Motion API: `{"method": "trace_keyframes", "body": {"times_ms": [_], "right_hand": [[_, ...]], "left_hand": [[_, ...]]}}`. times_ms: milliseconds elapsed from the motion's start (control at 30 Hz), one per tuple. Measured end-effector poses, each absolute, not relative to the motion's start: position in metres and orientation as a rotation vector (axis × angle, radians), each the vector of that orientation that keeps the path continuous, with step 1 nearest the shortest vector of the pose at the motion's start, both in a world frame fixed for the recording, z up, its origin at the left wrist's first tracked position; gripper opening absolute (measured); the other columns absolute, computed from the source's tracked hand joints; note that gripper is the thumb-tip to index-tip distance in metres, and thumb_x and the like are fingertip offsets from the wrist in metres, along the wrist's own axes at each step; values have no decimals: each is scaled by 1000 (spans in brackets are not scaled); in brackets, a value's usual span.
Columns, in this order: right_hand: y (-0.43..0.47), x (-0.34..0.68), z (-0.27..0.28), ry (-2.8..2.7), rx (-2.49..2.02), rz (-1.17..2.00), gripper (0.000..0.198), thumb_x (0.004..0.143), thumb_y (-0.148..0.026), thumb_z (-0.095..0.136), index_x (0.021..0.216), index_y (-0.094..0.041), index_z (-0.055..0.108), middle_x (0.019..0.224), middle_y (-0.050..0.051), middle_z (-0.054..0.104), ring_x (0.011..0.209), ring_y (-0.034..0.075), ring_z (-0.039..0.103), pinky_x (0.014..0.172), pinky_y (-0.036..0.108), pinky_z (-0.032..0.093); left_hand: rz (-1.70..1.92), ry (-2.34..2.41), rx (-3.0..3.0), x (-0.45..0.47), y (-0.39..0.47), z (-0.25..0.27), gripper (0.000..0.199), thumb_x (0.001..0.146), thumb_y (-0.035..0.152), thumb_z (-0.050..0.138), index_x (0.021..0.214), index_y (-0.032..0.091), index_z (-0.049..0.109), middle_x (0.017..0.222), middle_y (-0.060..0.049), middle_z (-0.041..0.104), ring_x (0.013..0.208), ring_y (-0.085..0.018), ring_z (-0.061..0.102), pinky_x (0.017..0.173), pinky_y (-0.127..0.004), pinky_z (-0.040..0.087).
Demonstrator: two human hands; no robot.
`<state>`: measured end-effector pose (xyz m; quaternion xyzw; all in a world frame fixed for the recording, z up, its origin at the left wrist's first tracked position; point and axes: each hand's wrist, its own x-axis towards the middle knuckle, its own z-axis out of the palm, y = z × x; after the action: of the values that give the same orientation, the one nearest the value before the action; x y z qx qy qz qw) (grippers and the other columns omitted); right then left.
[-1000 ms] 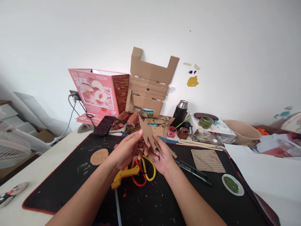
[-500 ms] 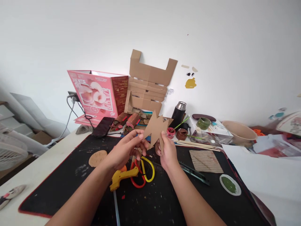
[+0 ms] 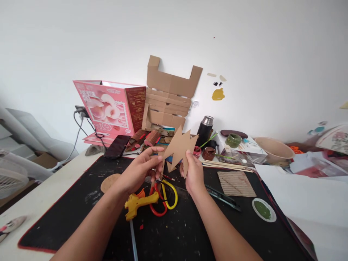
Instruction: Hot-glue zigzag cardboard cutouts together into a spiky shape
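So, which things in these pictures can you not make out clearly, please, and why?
All in the head view:
- Back of the cardboard cutout: turned away from the camera, in the right hand.
- Right edge of the round brown disc: covered by the left forearm.
- Fan: cut off by the left edge.
- Pale stick's lower end: cut off by the bottom edge.
- Small print on the pink box: too small.

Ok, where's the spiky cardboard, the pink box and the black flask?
Spiky cardboard (image 3: 179, 147), head view: its middle.
Pink box (image 3: 106, 110), head view: its printed front.
Black flask (image 3: 205, 131), head view: its dark body.
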<state>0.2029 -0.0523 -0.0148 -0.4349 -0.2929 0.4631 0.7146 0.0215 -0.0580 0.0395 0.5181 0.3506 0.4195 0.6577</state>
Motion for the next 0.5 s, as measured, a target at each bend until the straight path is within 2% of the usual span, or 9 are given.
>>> {"method": "trace_keyframes", "body": {"times_ms": [100, 267, 500], "right_hand": [[-52, 203, -14, -602, -958, 1094, 54, 67, -70, 88, 64, -23, 63, 51, -4, 54, 38, 11, 40, 34, 25, 23], [-52, 205, -15, -616, -950, 1094, 49, 72, -67, 86, 69, -23, 65, 51, -4, 56, 39, 13, 41, 35, 28, 23], [-52, 205, -16, -624, -951, 1103, 51, 73, -69, 85, 68, -23, 63, 47, -5, 52, 37, 12, 38, 35, 28, 21]], "left_hand": [[950, 780, 1166, 21, -58, 40, 50, 86, 42, 81, 125, 22, 55, 68, 6, 62, 51, -13, 61, 42, -18, 43], [949, 755, 1155, 21, -56, 39, 51, 86, 39, 83, 125, 22, 56, 69, 5, 62, 52, -12, 60, 41, -17, 43], [996, 728, 1202, 22, -57, 40, 50, 87, 40, 83, 125, 21, 56, 70, 5, 64, 51, -12, 60, 41, -17, 45]]}}
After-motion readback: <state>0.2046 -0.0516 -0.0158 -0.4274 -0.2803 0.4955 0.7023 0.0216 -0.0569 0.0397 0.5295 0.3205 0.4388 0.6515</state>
